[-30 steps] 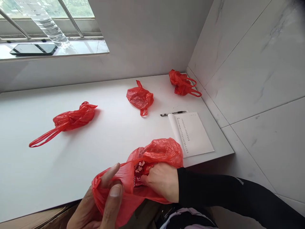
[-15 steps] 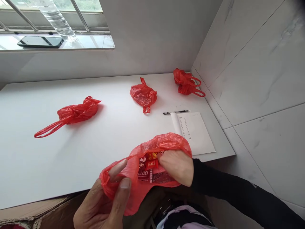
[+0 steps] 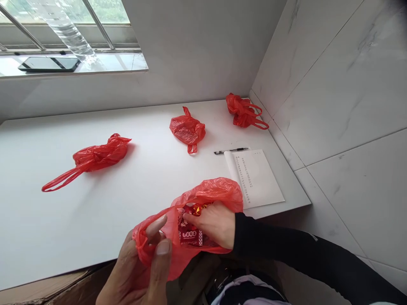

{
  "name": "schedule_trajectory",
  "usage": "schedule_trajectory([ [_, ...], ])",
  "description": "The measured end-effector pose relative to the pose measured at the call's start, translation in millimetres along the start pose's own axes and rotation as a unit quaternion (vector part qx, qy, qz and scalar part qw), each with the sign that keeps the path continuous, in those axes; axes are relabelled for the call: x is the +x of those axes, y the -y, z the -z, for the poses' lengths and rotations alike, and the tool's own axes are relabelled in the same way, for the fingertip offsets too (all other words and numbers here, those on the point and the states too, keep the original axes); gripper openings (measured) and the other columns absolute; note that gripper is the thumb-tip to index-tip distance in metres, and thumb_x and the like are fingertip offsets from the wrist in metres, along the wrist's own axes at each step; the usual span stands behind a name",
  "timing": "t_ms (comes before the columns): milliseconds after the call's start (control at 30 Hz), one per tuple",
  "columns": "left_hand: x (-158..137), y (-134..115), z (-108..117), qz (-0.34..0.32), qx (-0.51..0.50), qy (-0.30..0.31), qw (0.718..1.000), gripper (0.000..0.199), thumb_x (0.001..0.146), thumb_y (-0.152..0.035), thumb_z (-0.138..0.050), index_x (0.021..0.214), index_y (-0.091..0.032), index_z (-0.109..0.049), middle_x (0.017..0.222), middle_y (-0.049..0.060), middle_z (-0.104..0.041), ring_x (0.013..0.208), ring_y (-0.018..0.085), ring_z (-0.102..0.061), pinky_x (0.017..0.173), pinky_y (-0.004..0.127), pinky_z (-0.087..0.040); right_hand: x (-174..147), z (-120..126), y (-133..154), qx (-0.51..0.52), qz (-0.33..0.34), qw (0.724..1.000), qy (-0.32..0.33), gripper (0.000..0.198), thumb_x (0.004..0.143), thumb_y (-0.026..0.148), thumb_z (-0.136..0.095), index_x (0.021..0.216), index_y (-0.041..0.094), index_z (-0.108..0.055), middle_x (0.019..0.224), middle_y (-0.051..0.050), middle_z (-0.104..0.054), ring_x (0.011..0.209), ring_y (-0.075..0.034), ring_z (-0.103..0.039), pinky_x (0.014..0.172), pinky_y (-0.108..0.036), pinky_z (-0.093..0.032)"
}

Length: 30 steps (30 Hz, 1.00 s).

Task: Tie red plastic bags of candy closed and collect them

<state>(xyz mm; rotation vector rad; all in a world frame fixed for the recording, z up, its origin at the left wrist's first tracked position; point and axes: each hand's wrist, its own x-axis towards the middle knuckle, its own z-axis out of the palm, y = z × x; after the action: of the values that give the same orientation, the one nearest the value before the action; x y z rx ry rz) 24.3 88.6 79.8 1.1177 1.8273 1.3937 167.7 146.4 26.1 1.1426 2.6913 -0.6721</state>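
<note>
My left hand (image 3: 140, 258) is closed on the gathered edge of a thin red plastic bag (image 3: 219, 188), thumb and a finger pinching the film. The bag's mouth gapes upward at the table's near edge. Inside it my right hand (image 3: 214, 222) reaches in from the right, curled, with one digit stretched across the wrapped sweets and the other fingertips hidden. A dark red packet (image 3: 190, 238) with white lettering and a dotted strip lies under that digit. Beside it shows a shiny red and gold wrapped sweet (image 3: 197, 209).
Three more red bags lie on the white table (image 3: 95, 220): a left one (image 3: 101, 156), a middle one (image 3: 187, 129) and one in the far right corner (image 3: 243, 111). A pen (image 3: 231, 151) lies by an open notebook (image 3: 262, 180). On the windowsill are a phone (image 3: 49, 64) and a water bottle (image 3: 71, 36).
My right hand has shifted left inside the bag, onto the dark red packet, covering some of the sweets. My left hand keeps its hold. The view has turned slightly.
</note>
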Motion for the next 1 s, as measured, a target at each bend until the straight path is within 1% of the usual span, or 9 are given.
schedule_trajectory([
  [100,4.2,7.0,4.8,-0.063,0.008,-0.010,0.998,0.013,0.089,-0.034,-0.071,0.099,-0.028,-0.076,0.101,0.000,-0.067,0.102,0.017,-0.061,0.089,0.026,-0.051,-23.0,17.0,6.2,0.031,0.031,0.993,-0.106,0.036,0.094,0.010,-0.055,0.129,0.018,-0.057,0.087,-0.003,-0.069,0.077,-0.021,-0.065,0.062,-0.031,-0.052],
  [233,5.0,4.0,5.8,-0.060,-0.081,0.014,0.995,0.012,0.093,-0.036,-0.064,0.099,-0.032,-0.074,0.125,-0.001,-0.064,0.130,0.024,-0.052,0.111,0.039,-0.043,-49.9,36.9,0.9,0.027,-0.036,0.943,-0.330,0.047,0.099,0.016,-0.055,0.145,0.023,-0.047,0.135,-0.010,-0.058,0.125,-0.025,-0.053,0.110,-0.044,-0.045],
  [333,2.9,-1.7,1.6,0.047,-0.167,0.020,0.985,0.023,0.096,-0.042,-0.059,0.107,-0.031,-0.075,0.142,0.000,-0.061,0.134,0.030,-0.054,0.111,0.044,-0.048,-55.1,38.6,-10.5,0.013,-0.077,0.948,-0.308,0.038,0.099,0.017,-0.056,0.137,0.018,-0.055,0.121,-0.009,-0.062,0.116,-0.025,-0.057,0.122,-0.058,-0.028],
  [467,0.9,-0.4,-1.5,0.072,-0.210,0.079,0.972,0.024,0.095,-0.044,-0.061,0.104,-0.028,-0.076,0.105,0.004,-0.077,0.107,0.028,-0.071,0.098,0.045,-0.056,-63.5,47.7,-9.8,0.130,-0.051,0.931,-0.337,0.020,0.101,0.015,-0.050,0.110,0.024,-0.065,0.100,-0.003,-0.062,0.097,-0.017,-0.061,0.114,-0.045,-0.044],
  [567,-5.7,-5.0,-4.1,0.081,-0.112,0.130,0.982,0.036,0.090,-0.048,-0.067,0.119,-0.027,-0.072,0.115,0.009,-0.074,0.105,0.028,-0.070,0.098,0.043,-0.055,-75.3,65.1,1.8,0.130,-0.073,0.896,-0.418,0.017,0.100,0.027,-0.056,0.113,0.031,-0.067,0.104,-0.005,-0.058,0.099,-0.020,-0.061,0.081,-0.031,-0.060],
  [667,-10.2,-18.5,-11.1,0.013,-0.012,0.168,0.986,0.055,0.075,-0.048,-0.079,0.126,-0.032,-0.068,0.124,0.007,-0.071,0.115,0.030,-0.065,0.101,0.039,-0.051,-81.0,79.5,12.5,0.153,0.005,0.908,-0.390,0.023,0.099,0.029,-0.058,0.121,0.035,-0.065,0.100,-0.004,-0.062,0.093,-0.018,-0.066,0.070,-0.023,-0.061],
  [767,-1.9,-31.5,-15.8,-0.051,-0.007,0.267,0.962,0.020,0.088,-0.044,-0.065,0.099,-0.028,-0.069,0.092,0.004,-0.072,0.084,0.022,-0.066,0.079,0.033,-0.051,-76.8,82.9,14.6,0.204,0.076,0.920,-0.326,0.035,0.099,0.025,-0.055,0.133,0.035,-0.059,0.111,-0.004,-0.069,0.102,-0.019,-0.069,0.080,-0.025,-0.064],
  [900,15.8,-37.3,-11.2,-0.034,-0.016,0.369,0.929,0.041,0.105,-0.045,-0.032,0.075,-0.022,-0.048,0.068,-0.002,-0.050,0.064,0.013,-0.044,0.067,0.029,-0.037,-64.1,74.3,2.3,0.228,0.015,0.921,-0.315,0.039,0.102,0.028,-0.047,0.141,0.032,-0.054,0.129,-0.007,-0.065,0.116,-0.022,-0.067,0.090,-0.031,-0.063],
  [1000,22.2,-33.5,-6.1,-0.031,-0.035,0.392,0.919,0.044,0.106,-0.050,-0.028,0.076,-0.022,-0.045,0.070,-0.003,-0.046,0.066,0.013,-0.041,0.067,0.029,-0.034,-57.5,66.8,-4.2,0.328,0.002,0.909,-0.256,0.027,0.104,0.032,-0.046,0.126,0.031,-0.062,0.111,-0.003,-0.070,0.100,-0.017,-0.071,0.084,-0.025,-0.062],
])
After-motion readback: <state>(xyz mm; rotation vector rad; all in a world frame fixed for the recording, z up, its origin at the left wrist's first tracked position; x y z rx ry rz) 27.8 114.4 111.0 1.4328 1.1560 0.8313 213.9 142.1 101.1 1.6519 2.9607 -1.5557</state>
